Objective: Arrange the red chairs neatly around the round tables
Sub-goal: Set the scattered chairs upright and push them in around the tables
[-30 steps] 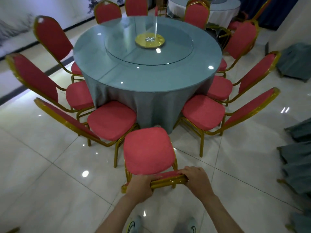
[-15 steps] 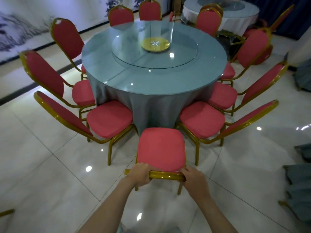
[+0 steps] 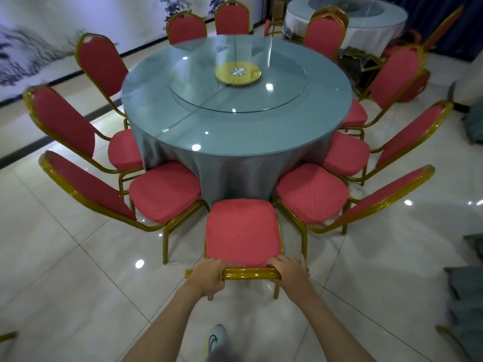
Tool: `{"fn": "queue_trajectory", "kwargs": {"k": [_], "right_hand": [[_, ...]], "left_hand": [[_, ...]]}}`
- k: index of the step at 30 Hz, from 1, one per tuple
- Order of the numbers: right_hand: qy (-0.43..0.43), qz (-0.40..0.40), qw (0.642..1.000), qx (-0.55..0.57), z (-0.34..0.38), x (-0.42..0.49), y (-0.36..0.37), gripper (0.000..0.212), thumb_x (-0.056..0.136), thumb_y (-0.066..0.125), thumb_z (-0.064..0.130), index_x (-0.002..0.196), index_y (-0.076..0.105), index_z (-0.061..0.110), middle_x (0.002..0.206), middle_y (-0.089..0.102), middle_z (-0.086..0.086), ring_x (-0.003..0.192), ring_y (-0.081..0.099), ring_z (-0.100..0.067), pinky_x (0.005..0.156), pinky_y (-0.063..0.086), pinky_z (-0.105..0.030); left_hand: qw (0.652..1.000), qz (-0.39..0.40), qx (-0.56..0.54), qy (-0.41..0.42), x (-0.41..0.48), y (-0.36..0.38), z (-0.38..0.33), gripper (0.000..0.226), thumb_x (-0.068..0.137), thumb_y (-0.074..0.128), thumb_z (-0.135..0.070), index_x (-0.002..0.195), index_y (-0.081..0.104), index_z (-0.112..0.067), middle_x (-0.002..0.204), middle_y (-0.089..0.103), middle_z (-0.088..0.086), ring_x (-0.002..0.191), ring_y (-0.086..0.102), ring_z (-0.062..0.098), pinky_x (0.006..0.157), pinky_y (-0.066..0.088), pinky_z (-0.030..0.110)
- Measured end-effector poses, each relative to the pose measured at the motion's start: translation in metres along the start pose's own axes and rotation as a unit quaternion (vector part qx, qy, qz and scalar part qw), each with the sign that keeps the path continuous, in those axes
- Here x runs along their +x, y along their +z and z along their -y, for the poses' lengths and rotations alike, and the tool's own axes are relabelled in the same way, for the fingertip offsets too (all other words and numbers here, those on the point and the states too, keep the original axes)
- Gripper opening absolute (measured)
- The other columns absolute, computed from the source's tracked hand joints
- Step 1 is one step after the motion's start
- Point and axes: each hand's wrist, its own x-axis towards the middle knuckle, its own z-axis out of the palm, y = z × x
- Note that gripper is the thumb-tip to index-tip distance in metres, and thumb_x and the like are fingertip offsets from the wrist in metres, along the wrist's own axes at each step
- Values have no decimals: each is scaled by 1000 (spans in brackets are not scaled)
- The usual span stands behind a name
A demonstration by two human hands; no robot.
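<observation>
step: push chair to table | left hand, right hand: both closed around top rail | advice: push straight, centre between neighbours

We see glossy white tiled floor carrying round grey-draped glass-topped table, ringed by red gold-framed chairs.
</observation>
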Motion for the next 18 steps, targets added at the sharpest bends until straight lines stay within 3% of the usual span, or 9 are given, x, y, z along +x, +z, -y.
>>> {"fn": "queue_trajectory", "kwargs": {"k": [7,11,18], "right_hand": [[26,19,998,46,5,47,-17,26,91,67,52,113,61,41,107,61,19,108,54,-9,94,37,-37],[28,17,999,30,0,70,-20,31,88,71,53,115,63,41,110,65,19,108,57,-8,91,41,-36],[51,3,999,-1,-12,93,-33,33,84,78,44,116,69,44,108,68,17,105,61,-12,82,39,-34]], "left_hand": [[997,42,5,-65,44,-6,42,61,69,39,-22,117,72,-37,87,75,-5,83,70,24,72,58,37],[999,34,-23,-24,57,-26,42,76,77,47,-13,138,52,-58,87,73,-11,77,68,17,71,58,29],[999,4,-32,8,78,-38,36,70,83,48,-12,138,54,-56,88,74,-10,76,68,14,73,59,30]]}}
